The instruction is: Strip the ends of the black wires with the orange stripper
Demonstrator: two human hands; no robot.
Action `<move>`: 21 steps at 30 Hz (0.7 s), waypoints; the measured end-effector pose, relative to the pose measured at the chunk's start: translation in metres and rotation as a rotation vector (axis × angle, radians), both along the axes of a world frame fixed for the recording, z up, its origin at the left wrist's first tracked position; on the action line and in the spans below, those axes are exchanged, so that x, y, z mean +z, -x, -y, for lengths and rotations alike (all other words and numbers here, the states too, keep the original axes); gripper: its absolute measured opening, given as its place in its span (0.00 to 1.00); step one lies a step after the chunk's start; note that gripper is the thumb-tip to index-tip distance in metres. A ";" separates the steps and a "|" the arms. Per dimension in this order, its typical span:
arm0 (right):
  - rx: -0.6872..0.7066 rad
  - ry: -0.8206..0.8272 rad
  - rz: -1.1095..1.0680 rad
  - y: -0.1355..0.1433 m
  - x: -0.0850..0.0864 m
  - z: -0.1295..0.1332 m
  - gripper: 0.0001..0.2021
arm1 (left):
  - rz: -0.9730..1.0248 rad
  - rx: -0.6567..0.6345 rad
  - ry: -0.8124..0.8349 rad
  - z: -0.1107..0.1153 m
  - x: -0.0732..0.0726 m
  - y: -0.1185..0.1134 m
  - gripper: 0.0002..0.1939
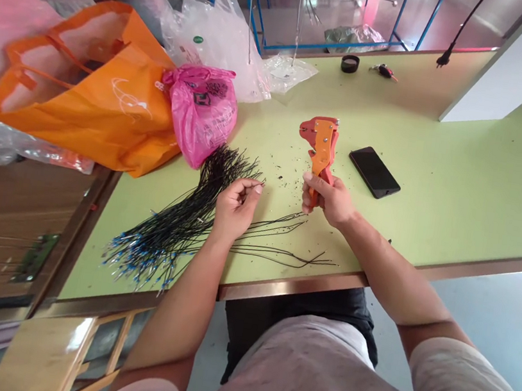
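My right hand (331, 199) is wrapped round the handles of an orange and red wire stripper (324, 141), held upright with its jaws pointing left. My left hand (236, 208) pinches the end of a thin black wire between thumb and fingertips, left of the tool and apart from it. Beside and beneath that hand lies a big bundle of black wires (192, 202) with blue and silvery ends at the lower left. A few loose wires (277, 251) stretch right along the table's front edge. Small dark scraps are scattered below the tool.
A black phone (374, 172) lies right of the tool. Behind the bundle stand a pink plastic bag (205, 110) and an orange bag (108, 109). At the back are a roll of black tape (350, 64), keys (384, 72) and a hanging plug (445, 56). A white post (506, 74) rises at right.
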State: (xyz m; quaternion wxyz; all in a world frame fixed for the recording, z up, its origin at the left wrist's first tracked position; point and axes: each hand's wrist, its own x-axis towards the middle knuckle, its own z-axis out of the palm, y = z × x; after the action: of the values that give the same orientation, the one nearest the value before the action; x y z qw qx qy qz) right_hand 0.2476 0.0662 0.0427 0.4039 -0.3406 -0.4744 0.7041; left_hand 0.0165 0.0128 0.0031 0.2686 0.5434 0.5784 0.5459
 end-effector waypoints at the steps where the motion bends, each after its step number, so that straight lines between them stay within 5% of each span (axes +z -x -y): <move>1: 0.001 0.001 0.010 0.000 0.000 0.000 0.26 | -0.001 -0.001 -0.002 0.000 0.000 0.000 0.14; 9: -0.178 -0.388 0.412 -0.001 -0.013 -0.003 0.23 | 0.043 -0.014 -0.006 -0.001 -0.001 0.000 0.16; 16: -0.170 -0.942 0.696 0.003 -0.031 0.002 0.18 | 0.252 -0.025 -0.009 -0.007 -0.006 -0.002 0.18; 21: -0.159 -1.090 0.809 0.006 -0.034 0.008 0.22 | 0.377 -0.030 -0.067 -0.009 -0.006 -0.006 0.18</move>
State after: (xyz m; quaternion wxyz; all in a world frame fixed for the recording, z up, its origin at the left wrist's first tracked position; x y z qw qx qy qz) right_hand 0.2417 0.0579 0.0089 0.3593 -0.3587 -0.8483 0.1500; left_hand 0.0221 0.0215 -0.0033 0.3620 0.4486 0.4912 0.6530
